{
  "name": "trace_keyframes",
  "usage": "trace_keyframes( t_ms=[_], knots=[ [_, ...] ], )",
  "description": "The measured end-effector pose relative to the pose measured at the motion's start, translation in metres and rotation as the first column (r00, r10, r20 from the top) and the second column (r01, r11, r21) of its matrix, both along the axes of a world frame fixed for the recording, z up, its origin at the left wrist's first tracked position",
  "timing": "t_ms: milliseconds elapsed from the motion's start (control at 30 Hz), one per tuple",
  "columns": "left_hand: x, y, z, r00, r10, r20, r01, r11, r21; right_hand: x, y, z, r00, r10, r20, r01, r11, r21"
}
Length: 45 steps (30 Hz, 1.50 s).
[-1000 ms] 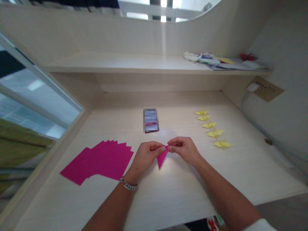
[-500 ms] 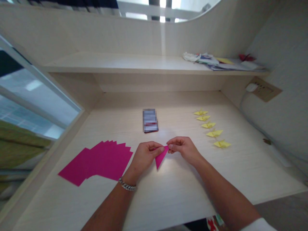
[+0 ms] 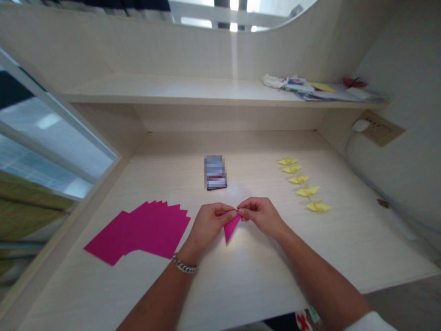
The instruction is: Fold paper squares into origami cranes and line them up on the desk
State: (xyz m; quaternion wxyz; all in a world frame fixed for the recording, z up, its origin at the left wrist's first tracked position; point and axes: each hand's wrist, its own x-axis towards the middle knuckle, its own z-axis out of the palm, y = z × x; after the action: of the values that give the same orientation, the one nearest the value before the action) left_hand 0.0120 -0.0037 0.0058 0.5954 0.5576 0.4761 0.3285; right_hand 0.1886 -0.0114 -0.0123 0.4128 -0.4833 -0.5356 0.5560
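Two hands (image 3: 210,223) (image 3: 263,216) pinching pink paper (image 3: 231,228), five yellow cranes (image 3: 299,179), shelf (image 3: 172,89) holding papers (image 3: 336,95)

The folded paper (image 3: 231,228) is bright pink; at its nine o'clock, sheets (image 3: 151,230) are magenta; at two, paper birds (image 3: 299,179) are yellow.

The one camera here rides on the person's head at the near side of the tabletop (image 3: 241,280), facing forward across it and tilted down. It's close enough that the left forearm (image 3: 155,294) and right forearm (image 3: 320,269) loom largest, reaching in from the tabletop's near edge to the left hand (image 3: 206,225) and right hand (image 3: 263,216) around its middle. The view is wide, running back to the shelf (image 3: 165,89) above the tabletop's far side and the wall socket (image 3: 384,128) beyond its right side.
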Motion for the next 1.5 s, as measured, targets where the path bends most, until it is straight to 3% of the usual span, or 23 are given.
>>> trace_keyframes(
  t_ms=[300,600,1033,1233,1400,1500],
  knots=[
    [0.003,-0.001,0.001,0.999,0.051,-0.018,-0.052,0.996,-0.073,0.000,0.000,0.002,0.999,0.013,0.034,-0.012,1.000,-0.028],
    [0.002,-0.002,-0.003,0.999,0.033,-0.017,-0.034,0.997,-0.065,-0.001,-0.001,0.004,0.997,0.040,0.061,-0.039,0.999,-0.013],
    [0.000,0.001,-0.004,0.999,0.042,-0.032,-0.042,0.999,-0.024,-0.005,-0.003,-0.001,0.999,-0.043,0.013,0.042,0.998,0.046],
    [-0.003,0.003,-0.010,0.988,-0.025,0.154,0.031,0.999,-0.037,-0.004,-0.001,0.001,0.992,-0.065,-0.106,0.069,0.997,0.035],
    [-0.006,0.006,-0.014,0.929,0.071,0.364,-0.025,0.991,-0.129,0.000,0.002,0.000,0.984,-0.093,-0.150,0.096,0.995,0.013],
    [-0.004,0.006,-0.011,0.953,0.100,0.287,-0.071,0.991,-0.111,0.001,0.003,-0.001,0.981,-0.112,-0.161,0.114,0.993,0.006]
  ],
)
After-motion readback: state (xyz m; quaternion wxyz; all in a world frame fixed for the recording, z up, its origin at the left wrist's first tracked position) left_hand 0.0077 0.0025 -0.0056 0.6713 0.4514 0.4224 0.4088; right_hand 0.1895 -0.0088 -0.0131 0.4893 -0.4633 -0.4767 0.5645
